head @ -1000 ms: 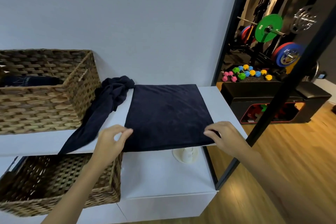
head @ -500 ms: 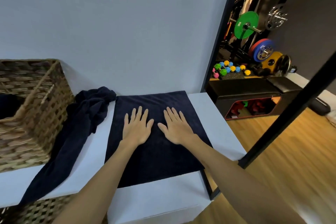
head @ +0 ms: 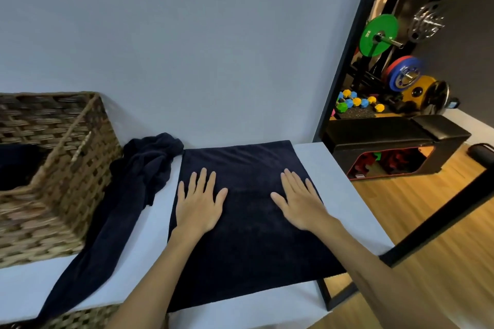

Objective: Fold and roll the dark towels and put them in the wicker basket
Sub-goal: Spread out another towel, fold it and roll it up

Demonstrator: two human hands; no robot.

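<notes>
Nearest: front hem of the folded towel point(head: 248, 235) overhangs the near edge of the white counter point(head: 334, 184).
Left hand point(head: 199, 201) flat on it, palm down, fingers spread wide, gripping nothing. Right hand point(head: 300, 201) same, also empty. They sit level with each other, left one near the towel's left edge, right one near its right edge, bare cloth between.
Towel is roughly square; slightly longer axis runs near-to-far, away from the person, edges about parallel to the counter sides.
Judgement: the next fold or roll goes along that axis, starting at the near hem, and both hands are equally placed for it.
Left of it: a second, unfolded towel point(head: 133, 189) is bunched at the wall end, its tail trailing toward the near counter edge. Left hand is nearer.
Far left: wicker basket point(head: 61, 168) on the counter, something dark inside.
</notes>
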